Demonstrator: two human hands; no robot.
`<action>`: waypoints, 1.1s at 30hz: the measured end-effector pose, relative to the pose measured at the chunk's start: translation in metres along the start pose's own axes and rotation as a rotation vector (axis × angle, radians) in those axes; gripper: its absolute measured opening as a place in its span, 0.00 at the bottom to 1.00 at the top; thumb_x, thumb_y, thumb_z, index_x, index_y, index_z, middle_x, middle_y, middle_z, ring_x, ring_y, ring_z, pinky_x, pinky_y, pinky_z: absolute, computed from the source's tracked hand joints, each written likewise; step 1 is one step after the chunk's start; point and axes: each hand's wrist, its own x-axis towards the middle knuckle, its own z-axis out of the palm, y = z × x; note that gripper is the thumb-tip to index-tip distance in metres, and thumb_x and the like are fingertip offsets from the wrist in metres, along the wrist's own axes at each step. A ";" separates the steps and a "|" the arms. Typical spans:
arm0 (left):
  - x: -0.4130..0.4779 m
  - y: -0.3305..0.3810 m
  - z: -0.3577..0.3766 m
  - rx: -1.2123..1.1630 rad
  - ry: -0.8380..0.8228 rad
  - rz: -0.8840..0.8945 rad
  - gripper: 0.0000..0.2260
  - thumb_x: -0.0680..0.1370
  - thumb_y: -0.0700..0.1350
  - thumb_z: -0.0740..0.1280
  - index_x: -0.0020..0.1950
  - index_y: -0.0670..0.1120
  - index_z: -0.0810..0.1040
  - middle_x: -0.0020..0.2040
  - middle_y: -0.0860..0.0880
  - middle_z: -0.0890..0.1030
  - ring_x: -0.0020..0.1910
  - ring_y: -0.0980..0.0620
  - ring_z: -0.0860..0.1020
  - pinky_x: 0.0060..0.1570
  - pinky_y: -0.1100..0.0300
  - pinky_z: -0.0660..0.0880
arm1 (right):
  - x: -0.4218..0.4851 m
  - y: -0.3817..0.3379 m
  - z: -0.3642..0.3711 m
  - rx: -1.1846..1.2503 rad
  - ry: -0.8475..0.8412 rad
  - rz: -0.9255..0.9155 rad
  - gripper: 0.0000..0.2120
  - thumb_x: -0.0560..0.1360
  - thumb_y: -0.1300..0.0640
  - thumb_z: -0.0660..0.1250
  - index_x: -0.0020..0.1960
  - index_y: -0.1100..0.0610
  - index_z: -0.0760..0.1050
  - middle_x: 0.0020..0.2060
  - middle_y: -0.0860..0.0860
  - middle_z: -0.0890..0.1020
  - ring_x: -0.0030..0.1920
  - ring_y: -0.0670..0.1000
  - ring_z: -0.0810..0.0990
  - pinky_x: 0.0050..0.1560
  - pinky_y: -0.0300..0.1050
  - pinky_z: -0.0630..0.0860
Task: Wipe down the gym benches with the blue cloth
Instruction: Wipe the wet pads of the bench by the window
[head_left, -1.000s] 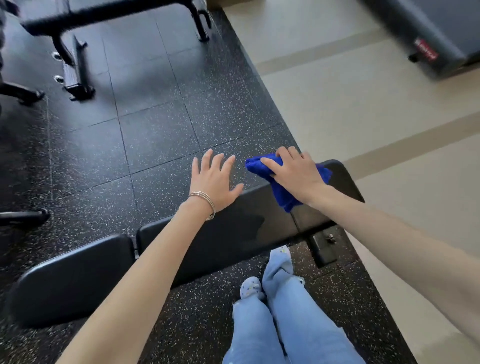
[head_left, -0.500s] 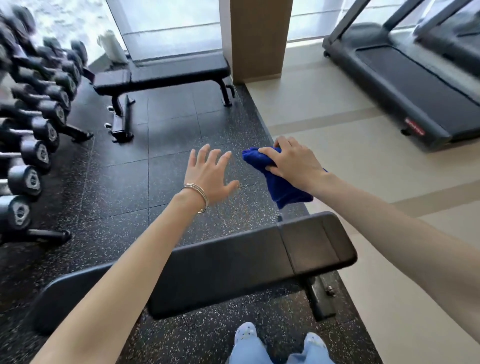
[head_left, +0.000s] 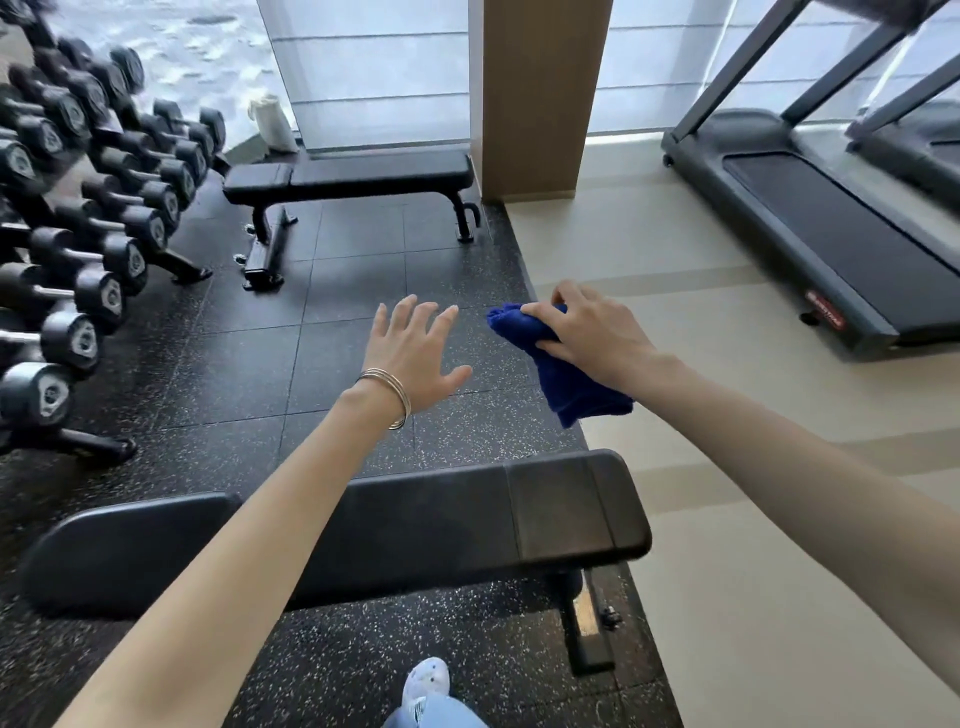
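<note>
A black padded gym bench (head_left: 566, 514) lies across the foreground, right below my arms. My right hand (head_left: 592, 332) grips a bunched blue cloth (head_left: 571, 384) in the air, above and beyond the bench's right end, not touching it. My left hand (head_left: 410, 353) hovers to the left of the cloth with fingers spread, holding nothing; thin bangles circle its wrist. A second black bench (head_left: 374, 174) stands farther back by the window.
A dumbbell rack (head_left: 88, 234) runs along the left side. A wooden pillar (head_left: 535, 98) rises behind the far bench. A treadmill (head_left: 831, 228) sits on the beige floor at the right. A white bag (head_left: 270, 124) leans at the window. Speckled black rubber flooring lies between the benches.
Both hands have lifted off the near bench, the right one taking the cloth with it. The view has tilted up, bringing the far bench, dumbbells and treadmill into sight.
</note>
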 end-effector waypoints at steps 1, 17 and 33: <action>-0.003 0.013 -0.001 -0.005 0.004 -0.007 0.34 0.76 0.62 0.59 0.77 0.50 0.52 0.75 0.47 0.59 0.76 0.44 0.52 0.75 0.43 0.47 | -0.009 0.010 -0.002 -0.002 0.009 -0.016 0.20 0.78 0.49 0.60 0.69 0.52 0.67 0.56 0.57 0.71 0.54 0.59 0.72 0.49 0.53 0.73; 0.005 0.133 -0.010 0.018 -0.024 0.013 0.34 0.76 0.62 0.59 0.77 0.50 0.52 0.75 0.47 0.59 0.76 0.44 0.51 0.74 0.43 0.48 | -0.071 0.127 -0.001 -0.116 0.019 -0.060 0.18 0.76 0.52 0.66 0.64 0.54 0.73 0.52 0.62 0.75 0.51 0.63 0.75 0.44 0.55 0.72; 0.091 0.138 -0.004 0.073 -0.045 0.075 0.34 0.76 0.62 0.58 0.77 0.50 0.53 0.76 0.46 0.59 0.76 0.43 0.51 0.74 0.43 0.49 | -0.033 0.188 0.004 -0.021 -0.036 0.053 0.19 0.78 0.49 0.60 0.69 0.49 0.67 0.58 0.56 0.70 0.58 0.58 0.69 0.54 0.53 0.69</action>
